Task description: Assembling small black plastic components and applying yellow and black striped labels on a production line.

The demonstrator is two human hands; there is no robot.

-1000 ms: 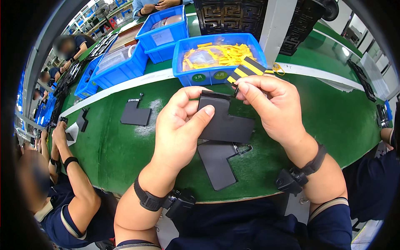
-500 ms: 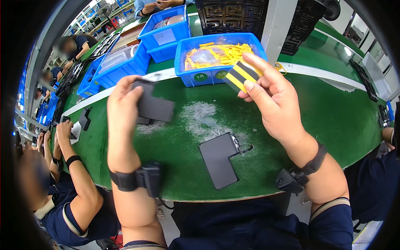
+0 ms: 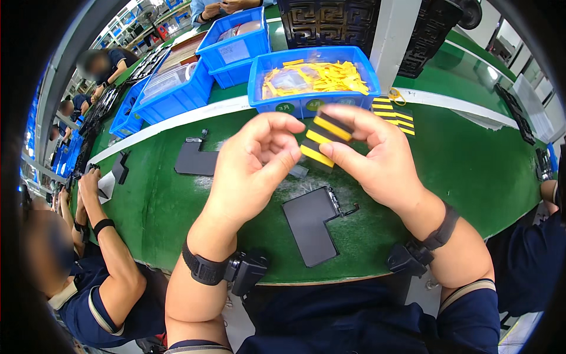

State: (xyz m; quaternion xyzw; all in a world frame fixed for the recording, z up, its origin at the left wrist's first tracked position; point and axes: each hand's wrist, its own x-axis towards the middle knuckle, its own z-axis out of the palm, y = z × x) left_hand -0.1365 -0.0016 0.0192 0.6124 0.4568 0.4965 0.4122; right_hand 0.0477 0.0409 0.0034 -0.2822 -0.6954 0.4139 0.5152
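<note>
My right hand (image 3: 383, 156) pinches a small black-and-yellow striped sheet (image 3: 326, 140) between thumb and fingers, above the middle of the bench. Close to the sheet's left edge is my left hand (image 3: 253, 159), its thumb and forefinger apart and its other fingers curled, with nothing seen in them. Below my hands lies a flat black L-shaped battery-like part (image 3: 309, 227) with a short cable and connector at its upper right. A similar black L-shaped part (image 3: 194, 159) lies left of my left hand, partly hidden by it.
A blue bin (image 3: 315, 106) of yellow strips stands beyond my hands. More striped sheet (image 3: 394, 115) lies beside it, near a white post (image 3: 396, 41). Other blue bins (image 3: 177, 88) stand at far left. A co-worker's arm (image 3: 115, 259) is at my left.
My left hand has let go of a black L-shaped part, now on the bench, and moved right toward the striped sheet. My right hand has brought the sheet lower and nearer the left hand.
</note>
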